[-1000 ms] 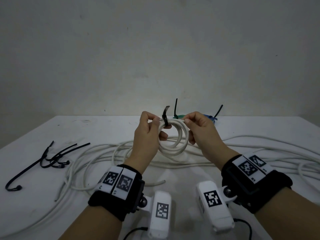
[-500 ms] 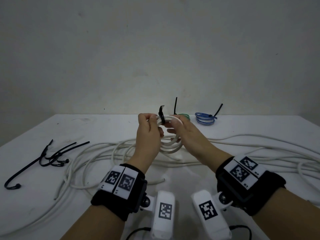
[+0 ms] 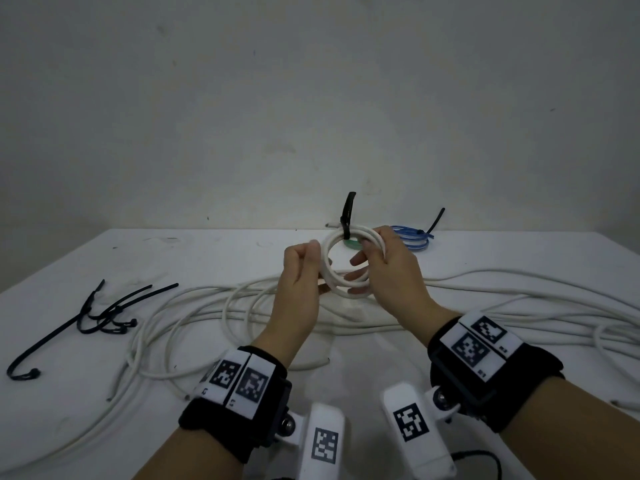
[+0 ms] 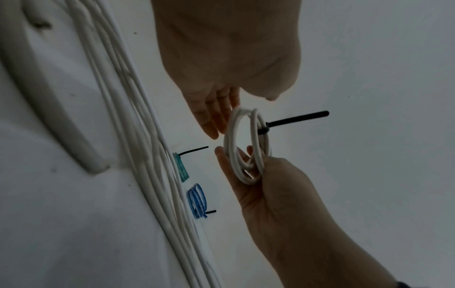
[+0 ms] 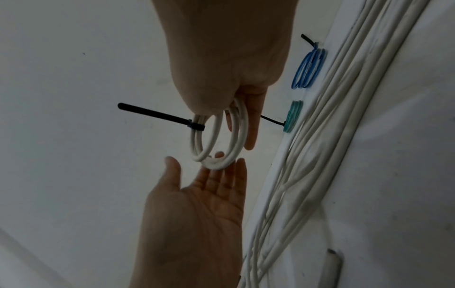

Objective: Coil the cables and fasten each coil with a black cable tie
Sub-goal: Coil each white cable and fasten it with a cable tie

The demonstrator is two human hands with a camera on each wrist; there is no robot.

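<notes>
1. Head view: white coil (image 3: 347, 262) is held up in the air over the table (image 3: 207, 251), w/ a black cable tie (image 3: 347, 211) cinched round its top, tail sticking up. Right hand (image 3: 388, 268) has fingers curled round the coil's right side. Left hand (image 3: 300, 271) sits at the coil's left rim, fingers loosely bent; whether it pinches anything can't be told here. Looks like the tie is on, so the step is to check it's snug, then set the coil down.
2. Same view, room: loose white cables (image 3: 502, 306) sprawl across the mid-table, spare black ties (image 3: 104, 315) lie far left, blue coil (image 3: 412, 238) and green coil (image 3: 352, 243) rest near the back edge. Best drop spot, I'd say, is beside those two, clear of the edge.
3. Left wrist view: left hand's fingers (image 4: 211, 120) are straight, just brushing the coil's rim, not holding. Loops splay apart away from the tie; squeeze them together before letting go.
4. Right wrist view: right hand (image 5: 229, 58) grips the loops beside the tie; left palm is spread open below.
</notes>
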